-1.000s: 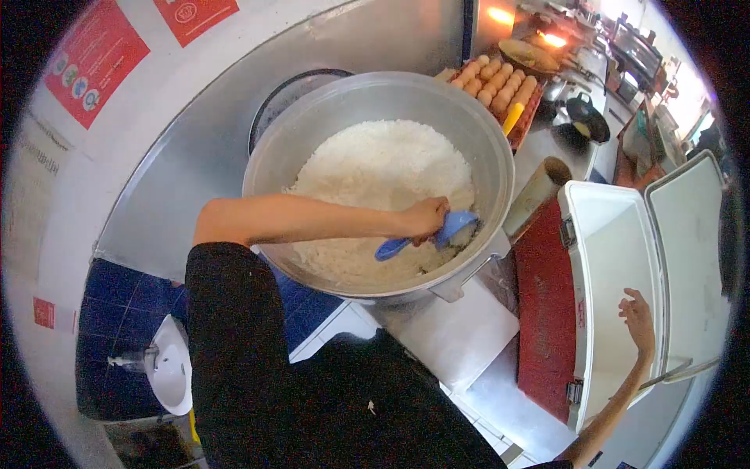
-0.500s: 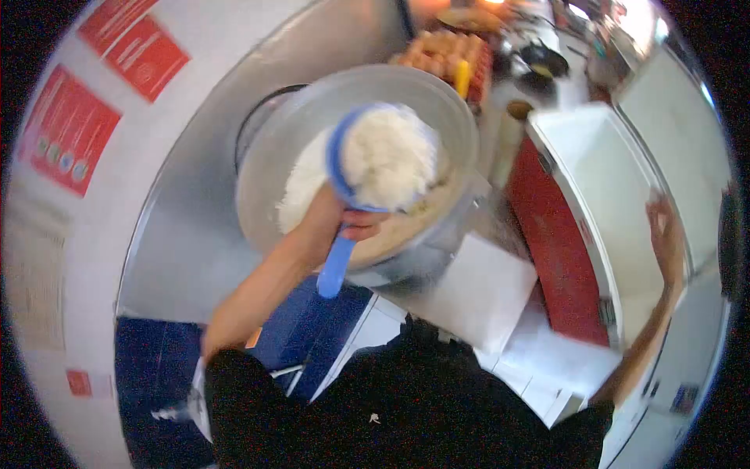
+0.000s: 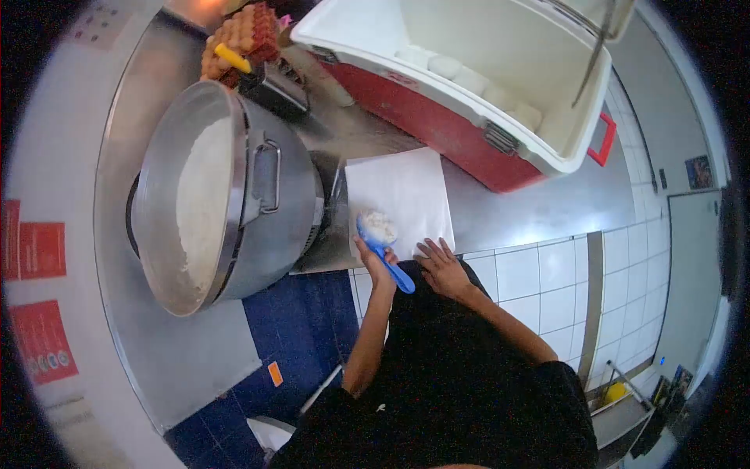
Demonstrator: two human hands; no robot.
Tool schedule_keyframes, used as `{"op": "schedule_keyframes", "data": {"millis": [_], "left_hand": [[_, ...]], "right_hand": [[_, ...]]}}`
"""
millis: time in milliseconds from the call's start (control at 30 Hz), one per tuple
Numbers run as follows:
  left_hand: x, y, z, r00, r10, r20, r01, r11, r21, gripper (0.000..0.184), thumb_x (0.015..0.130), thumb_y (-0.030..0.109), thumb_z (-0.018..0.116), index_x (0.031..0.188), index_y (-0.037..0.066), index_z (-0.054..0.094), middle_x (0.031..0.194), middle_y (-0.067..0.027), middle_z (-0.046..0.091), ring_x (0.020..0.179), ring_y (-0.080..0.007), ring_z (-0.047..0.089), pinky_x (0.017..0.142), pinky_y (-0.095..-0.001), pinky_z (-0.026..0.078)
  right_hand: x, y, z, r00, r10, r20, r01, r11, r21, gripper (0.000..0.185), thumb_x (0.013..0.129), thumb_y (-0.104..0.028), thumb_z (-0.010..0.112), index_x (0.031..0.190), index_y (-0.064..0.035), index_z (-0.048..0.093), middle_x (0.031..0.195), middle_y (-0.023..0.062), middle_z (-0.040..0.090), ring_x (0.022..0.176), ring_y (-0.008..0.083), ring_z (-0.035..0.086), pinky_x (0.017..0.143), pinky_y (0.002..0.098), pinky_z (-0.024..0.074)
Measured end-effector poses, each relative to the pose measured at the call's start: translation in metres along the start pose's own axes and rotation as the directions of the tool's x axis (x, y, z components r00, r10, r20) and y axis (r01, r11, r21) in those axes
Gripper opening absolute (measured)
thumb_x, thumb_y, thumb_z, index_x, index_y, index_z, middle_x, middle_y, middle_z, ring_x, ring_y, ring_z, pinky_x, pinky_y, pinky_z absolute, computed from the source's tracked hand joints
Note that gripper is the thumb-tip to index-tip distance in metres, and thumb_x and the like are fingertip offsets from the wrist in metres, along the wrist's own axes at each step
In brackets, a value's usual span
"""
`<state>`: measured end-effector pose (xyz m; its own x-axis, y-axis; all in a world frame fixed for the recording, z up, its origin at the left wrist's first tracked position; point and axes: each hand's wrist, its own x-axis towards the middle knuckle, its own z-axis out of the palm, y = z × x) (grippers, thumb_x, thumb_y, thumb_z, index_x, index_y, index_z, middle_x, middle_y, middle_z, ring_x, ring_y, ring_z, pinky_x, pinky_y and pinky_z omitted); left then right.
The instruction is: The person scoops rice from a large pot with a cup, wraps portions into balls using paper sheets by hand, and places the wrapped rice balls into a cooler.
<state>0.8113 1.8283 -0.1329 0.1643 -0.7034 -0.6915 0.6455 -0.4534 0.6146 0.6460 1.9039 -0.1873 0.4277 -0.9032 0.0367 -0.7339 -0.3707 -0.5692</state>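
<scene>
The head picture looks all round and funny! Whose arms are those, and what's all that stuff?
It comes from a camera worn on a person's head, looking down. There's no robot: those are the person's own bare hands. The left hand holds a blue scoop with rice in it. The right hand touches the white paper on the metal counter. Beside the paper stand a big pot of rice and an open red-and-white cooler. Farther back are eggs.
</scene>
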Motion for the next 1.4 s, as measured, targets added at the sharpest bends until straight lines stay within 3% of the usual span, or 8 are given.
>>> {"op": "schedule_keyframes", "data": {"millis": [67, 133, 200, 600, 967, 1233, 1333, 1400], "left_hand": [[0.007, -0.001, 0.012, 0.946, 0.322, -0.029, -0.294, 0.893, 0.340, 0.046, 0.090, 0.046, 0.058, 0.119, 0.011, 0.051, 0.081, -0.0073, 0.054, 0.057, -0.0167, 0.054, 0.050, -0.0285, 0.043], [0.005, 0.002, 0.032, 0.296, 0.805, 0.514, -0.655, -0.220, 0.722, 0.057, 0.084, 0.041, 0.069, 0.127, 0.009, 0.047, 0.096, -0.0129, 0.060, 0.077, -0.0275, 0.064, 0.063, -0.0406, 0.051], [0.030, -0.011, 0.018, 0.658, 0.434, 0.615, -0.517, -0.333, 0.788, 0.065, 0.083, 0.042, 0.069, 0.136, 0.015, 0.041, 0.109, -0.0225, 0.063, 0.091, -0.0384, 0.066, 0.072, -0.0480, 0.052], [0.053, -0.003, 0.032, 0.749, 0.283, 0.599, -0.506, -0.340, 0.793, 0.073, 0.084, 0.045, 0.066, 0.142, 0.020, 0.030, 0.075, -0.0259, 0.067, 0.070, -0.0459, 0.066, 0.065, -0.0545, 0.052], [0.016, 0.012, 0.047, 0.653, 0.515, 0.556, -0.628, -0.043, 0.777, 0.058, 0.084, 0.031, 0.071, 0.135, 0.018, 0.047, 0.104, -0.0215, 0.067, 0.092, -0.0391, 0.066, 0.077, -0.0444, 0.051], [-0.162, 0.210, 0.097, 0.107, 0.961, 0.254, -0.816, -0.061, 0.574, 0.056, 0.092, 0.028, 0.066, 0.131, 0.000, 0.037, 0.123, -0.0197, 0.052, 0.118, -0.0273, 0.051, 0.092, -0.0386, 0.048], [-0.179, 0.305, 0.086, 0.293, 0.934, 0.204, -0.484, -0.040, 0.874, 0.047, 0.092, 0.027, 0.064, 0.126, -0.001, 0.046, 0.117, -0.0206, 0.055, 0.115, -0.0268, 0.054, 0.091, -0.0399, 0.047], [-0.176, 0.329, 0.081, 0.088, 0.774, 0.627, -0.101, -0.619, 0.779, 0.040, 0.091, 0.025, 0.065, 0.119, 0.000, 0.055, 0.118, -0.0202, 0.056, 0.111, -0.0287, 0.055, 0.092, -0.0401, 0.044]], "right_hand": [[-0.007, 0.010, 0.011, 0.996, -0.043, -0.079, 0.042, 0.999, -0.010, 0.048, 0.087, -0.019, 0.059, 0.132, -0.0068, 0.050, 0.146, 0.0120, 0.040, 0.142, 0.0305, 0.028, 0.118, 0.0528, 0.0165], [-0.004, 0.013, 0.011, 0.994, -0.069, -0.083, 0.065, 0.997, -0.043, 0.048, 0.089, -0.019, 0.057, 0.134, -0.0073, 0.048, 0.146, 0.0120, 0.040, 0.141, 0.0302, 0.029, 0.118, 0.0515, 0.0170], [-0.002, 0.015, 0.017, 0.989, -0.063, -0.136, 0.058, 0.998, -0.036, 0.048, 0.087, -0.018, 0.060, 0.133, -0.0080, 0.049, 0.144, 0.0115, 0.043, 0.139, 0.0304, 0.032, 0.117, 0.0508, 0.0195], [0.021, 0.000, 0.030, 0.963, 0.040, -0.268, -0.052, 0.998, -0.037, 0.048, 0.089, -0.021, 0.057, 0.134, -0.0063, 0.050, 0.144, 0.0104, 0.044, 0.141, 0.0291, 0.030, 0.117, 0.0513, 0.0195], [0.006, 0.014, 0.022, 0.975, 0.140, -0.173, -0.116, 0.983, 0.144, 0.054, 0.072, 0.002, 0.056, 0.126, 0.0016, 0.052, 0.142, 0.0174, 0.043, 0.134, 0.0351, 0.038, 0.113, 0.0399, 0.0336], [0.015, 0.022, 0.001, 0.964, 0.129, -0.231, -0.081, 0.975, 0.208, 0.020, 0.080, -0.001, 0.060, 0.100, 0.0002, 0.065, 0.112, 0.0160, 0.061, 0.111, 0.0327, 0.056, 0.091, 0.0396, 0.0511], [0.031, 0.012, -0.021, 0.966, 0.156, -0.205, -0.088, 0.948, 0.307, 0.029, 0.077, 0.004, 0.056, 0.105, -0.0029, 0.059, 0.103, 0.0152, 0.064, 0.102, 0.0363, 0.059, 0.096, 0.0410, 0.0474], [0.044, 0.002, -0.038, 0.884, 0.040, -0.466, -0.011, 0.998, 0.066, 0.031, 0.078, 0.004, 0.056, 0.109, -0.0033, 0.058, 0.107, 0.0166, 0.063, 0.104, 0.0350, 0.059, 0.094, 0.0403, 0.0494]]}}
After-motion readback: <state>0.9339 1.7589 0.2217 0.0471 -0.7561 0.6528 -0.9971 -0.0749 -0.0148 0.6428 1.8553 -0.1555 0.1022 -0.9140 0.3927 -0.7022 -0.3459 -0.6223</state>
